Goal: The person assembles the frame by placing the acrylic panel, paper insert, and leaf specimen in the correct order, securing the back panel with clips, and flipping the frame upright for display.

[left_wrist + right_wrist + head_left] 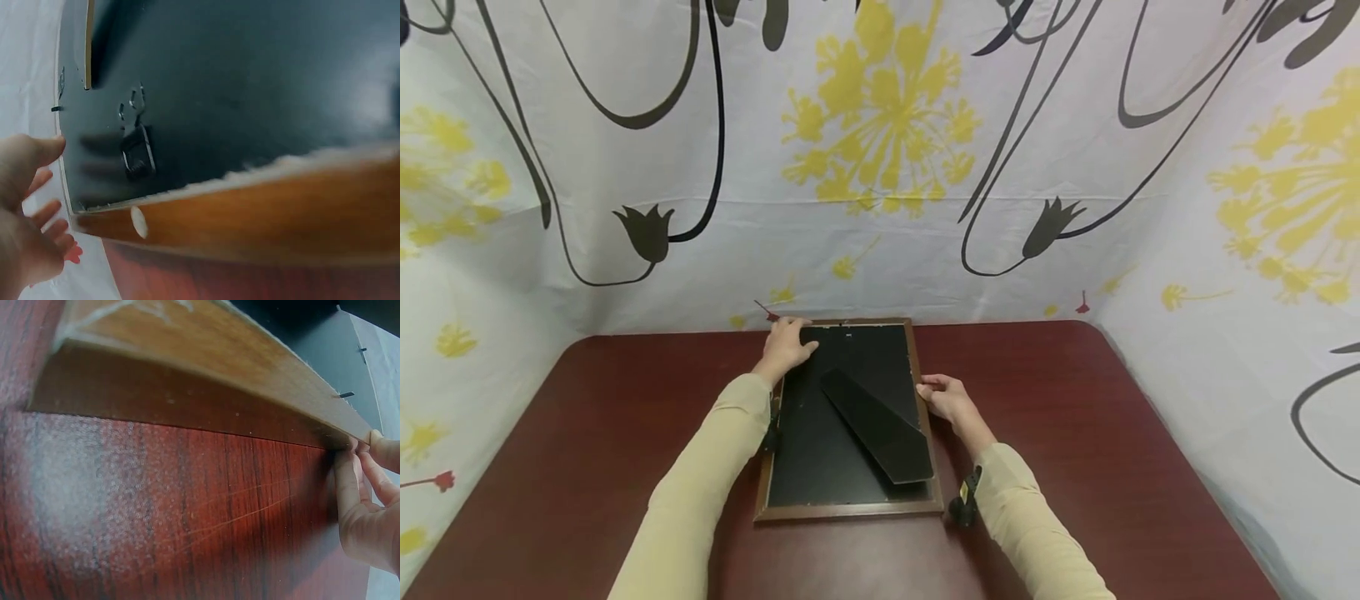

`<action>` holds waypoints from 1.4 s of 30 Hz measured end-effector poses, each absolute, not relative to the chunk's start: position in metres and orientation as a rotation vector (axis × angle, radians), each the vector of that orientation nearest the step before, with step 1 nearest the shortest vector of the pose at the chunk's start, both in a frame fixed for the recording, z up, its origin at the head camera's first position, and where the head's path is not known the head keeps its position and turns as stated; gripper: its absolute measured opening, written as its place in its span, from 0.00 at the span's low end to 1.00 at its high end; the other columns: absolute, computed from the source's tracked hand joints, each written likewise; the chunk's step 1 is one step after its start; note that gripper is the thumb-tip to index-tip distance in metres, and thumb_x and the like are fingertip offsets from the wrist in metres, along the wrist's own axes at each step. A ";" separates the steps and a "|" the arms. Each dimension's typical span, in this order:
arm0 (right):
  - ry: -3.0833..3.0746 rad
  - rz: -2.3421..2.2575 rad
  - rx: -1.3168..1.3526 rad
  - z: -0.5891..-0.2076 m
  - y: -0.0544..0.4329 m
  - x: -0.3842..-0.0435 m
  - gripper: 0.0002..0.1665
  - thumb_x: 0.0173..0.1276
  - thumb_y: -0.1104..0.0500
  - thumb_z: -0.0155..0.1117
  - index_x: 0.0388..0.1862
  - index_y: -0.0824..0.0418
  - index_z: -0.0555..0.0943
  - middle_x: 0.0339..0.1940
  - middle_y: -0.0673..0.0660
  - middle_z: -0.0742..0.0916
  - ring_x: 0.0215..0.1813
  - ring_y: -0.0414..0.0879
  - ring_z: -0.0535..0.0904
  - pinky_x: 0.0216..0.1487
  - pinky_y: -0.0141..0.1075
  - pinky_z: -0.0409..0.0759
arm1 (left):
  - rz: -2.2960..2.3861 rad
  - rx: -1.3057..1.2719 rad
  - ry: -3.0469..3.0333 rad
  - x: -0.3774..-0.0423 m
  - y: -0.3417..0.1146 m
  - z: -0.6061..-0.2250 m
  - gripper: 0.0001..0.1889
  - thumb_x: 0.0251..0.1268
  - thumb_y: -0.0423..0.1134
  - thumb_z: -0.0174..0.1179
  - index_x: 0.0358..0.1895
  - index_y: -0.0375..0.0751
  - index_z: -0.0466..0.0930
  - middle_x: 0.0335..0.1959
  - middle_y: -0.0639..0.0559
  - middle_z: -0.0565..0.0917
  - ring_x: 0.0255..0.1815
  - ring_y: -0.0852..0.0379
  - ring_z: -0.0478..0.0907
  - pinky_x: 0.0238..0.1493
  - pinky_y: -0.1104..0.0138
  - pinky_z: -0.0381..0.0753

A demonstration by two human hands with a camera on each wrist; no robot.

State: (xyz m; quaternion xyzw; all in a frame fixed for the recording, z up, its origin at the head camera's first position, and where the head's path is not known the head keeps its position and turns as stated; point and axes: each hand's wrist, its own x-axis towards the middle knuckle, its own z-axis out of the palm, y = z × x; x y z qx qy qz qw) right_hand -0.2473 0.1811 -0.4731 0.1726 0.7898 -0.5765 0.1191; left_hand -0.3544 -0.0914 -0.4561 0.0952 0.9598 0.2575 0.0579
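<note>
A picture frame (pixel 846 513) with a brown wooden rim lies face down, its black backing board (pixel 805 433) upward. A black easel leg (pixel 880 433) is attached to the board and lies slantwise across it. My left hand (pixel 786 346) is at the far left corner, fingers spread by the top edge and thumb over the board. In the left wrist view a metal hanger (pixel 137 150) sits near that corner. At the right side, my right hand (pixel 951 400) pinches the frame's edge, thumb above and fingers low against the side, as the right wrist view (pixel 372 506) shows.
The frame rests on a dark red wooden table (pixel 640 417) with rounded far corners. White cloth (pixel 880 267) with yellow and grey flowers hangs behind and on both sides. Small metal tabs (pixel 345 395) stick up along the frame's inner edge.
</note>
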 end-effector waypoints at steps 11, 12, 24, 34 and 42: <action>2.353 -1.655 0.500 -0.476 0.173 -0.240 0.20 0.67 0.62 0.55 0.58 0.64 0.73 0.51 0.63 0.81 0.48 0.45 0.78 0.52 0.38 0.79 | 0.774 0.538 2.808 -0.360 -0.085 -0.461 0.26 0.67 0.42 0.52 0.66 0.42 0.62 0.67 0.36 0.59 0.68 0.35 0.53 0.67 0.43 0.54; 2.357 -1.653 0.501 -0.476 0.173 -0.240 0.20 0.67 0.61 0.56 0.57 0.64 0.73 0.50 0.62 0.81 0.47 0.45 0.78 0.51 0.37 0.79 | 0.767 0.542 2.803 -0.360 -0.084 -0.461 0.25 0.67 0.42 0.52 0.67 0.43 0.62 0.67 0.36 0.59 0.68 0.35 0.52 0.67 0.43 0.54; 2.368 -1.646 0.484 -0.468 0.183 -0.241 0.21 0.68 0.60 0.54 0.59 0.64 0.73 0.52 0.63 0.80 0.46 0.42 0.76 0.43 0.30 0.77 | 0.808 0.541 2.776 -0.363 -0.068 -0.460 0.21 0.69 0.42 0.48 0.64 0.48 0.64 0.68 0.40 0.56 0.68 0.40 0.51 0.68 0.46 0.54; 2.408 -1.582 0.435 -0.463 0.185 -0.244 0.21 0.68 0.59 0.54 0.58 0.65 0.72 0.51 0.63 0.78 0.49 0.50 0.76 0.40 0.30 0.76 | 0.559 0.636 2.827 -0.360 -0.066 -0.458 0.18 0.73 0.43 0.40 0.62 0.47 0.64 0.68 0.40 0.54 0.69 0.39 0.50 0.68 0.46 0.55; 2.357 -1.635 0.502 -0.474 0.182 -0.249 0.21 0.68 0.59 0.54 0.59 0.64 0.72 0.53 0.64 0.78 0.50 0.48 0.76 0.43 0.31 0.77 | 0.764 0.630 2.791 -0.366 -0.080 -0.454 0.25 0.70 0.36 0.45 0.68 0.39 0.56 0.69 0.35 0.58 0.69 0.38 0.54 0.67 0.46 0.59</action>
